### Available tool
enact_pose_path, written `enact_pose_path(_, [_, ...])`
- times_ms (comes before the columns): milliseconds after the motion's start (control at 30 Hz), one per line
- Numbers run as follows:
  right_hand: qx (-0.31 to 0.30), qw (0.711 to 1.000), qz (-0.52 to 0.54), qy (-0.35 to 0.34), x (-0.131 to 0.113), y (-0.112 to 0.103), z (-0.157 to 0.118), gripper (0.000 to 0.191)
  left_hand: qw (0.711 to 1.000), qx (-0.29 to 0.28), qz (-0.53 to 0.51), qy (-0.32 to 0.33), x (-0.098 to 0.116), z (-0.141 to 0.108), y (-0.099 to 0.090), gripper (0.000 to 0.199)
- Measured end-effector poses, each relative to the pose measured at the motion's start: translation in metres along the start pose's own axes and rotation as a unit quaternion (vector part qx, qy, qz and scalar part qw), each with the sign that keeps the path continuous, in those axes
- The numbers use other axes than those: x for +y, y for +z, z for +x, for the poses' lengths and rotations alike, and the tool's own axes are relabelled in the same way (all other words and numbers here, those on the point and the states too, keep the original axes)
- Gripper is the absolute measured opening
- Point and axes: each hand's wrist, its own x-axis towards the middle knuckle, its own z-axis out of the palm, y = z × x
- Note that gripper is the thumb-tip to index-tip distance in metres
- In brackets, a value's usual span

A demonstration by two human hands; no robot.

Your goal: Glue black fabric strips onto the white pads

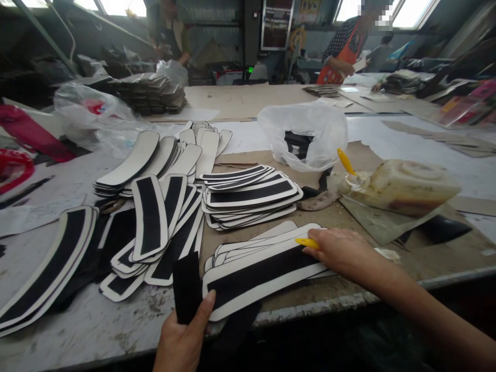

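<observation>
My left hand (182, 336) is closed on a black fabric strip (187, 284), which stands up from the fingers. Its thumb lies at the near left end of a long pale panel (267, 258) with a black band along its middle. Over the panel's right end, my right hand (341, 253) grips a small yellow-handled tool (308, 242); the rest of it is hidden. Beneath that panel lie several more pale panels (256, 240). Just behind is a stack of black-banded panels (251, 196).
Loose curved panels (149, 217) and pale stacks (132, 157) cover the left. A plastic bag (306, 129) with black pieces stands behind. To the right, a stained plastic jug (414, 186) lies on its side, with a yellow-handled brush (346, 161) at its mouth. Two people work beyond.
</observation>
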Motion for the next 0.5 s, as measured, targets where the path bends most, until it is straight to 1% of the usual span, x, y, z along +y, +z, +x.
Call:
enact_pose_path(133, [-0.023, 0.999, 0.016, -0.023, 0.008, -0.003, 0.006, 0.020, 1.000, -0.002, 0.015, -0.018, -0.001, 0.004, -0.002, 0.047])
enact_pose_path(267, [-0.045, 0.998, 0.036, -0.040, 0.015, -0.005, 0.013, 0.021, 0.999, -0.004, 0.034, -0.036, 0.006, 0.003, -0.002, 0.045])
enact_pose_path(400, [-0.042, 0.997, 0.044, -0.051, 0.017, -0.001, 0.017, 0.020, 0.998, -0.007, 0.040, -0.053, 0.011, 0.001, -0.001, 0.045])
enact_pose_path(500, [-0.039, 0.998, 0.037, -0.046, 0.016, 0.003, 0.018, 0.020, 0.997, -0.015, 0.035, -0.062, 0.010, 0.004, -0.002, 0.044])
